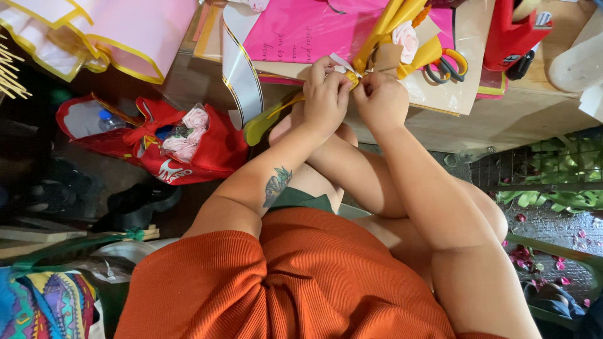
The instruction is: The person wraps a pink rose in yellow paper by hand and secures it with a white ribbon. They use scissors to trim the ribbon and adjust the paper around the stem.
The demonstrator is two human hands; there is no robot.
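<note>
My left hand (326,94) and my right hand (381,95) meet at the edge of a wooden table (502,119), both pinching a yellow ribbon (377,37) where it is gathered into a knot. The ribbon's tail (264,122) hangs down to the left, below my left hand. It belongs to a small wrapped bouquet with a pale pink rose (406,39) and brown paper (449,88) lying on the table just beyond my fingers.
Yellow-handled scissors (447,66) lie right of the rose. Pink paper sheets (308,28) and a silver ribbon strip (242,72) lie behind. A red bag (207,154) with pink flowers sits on the floor at left. A red holder (510,31) stands at back right.
</note>
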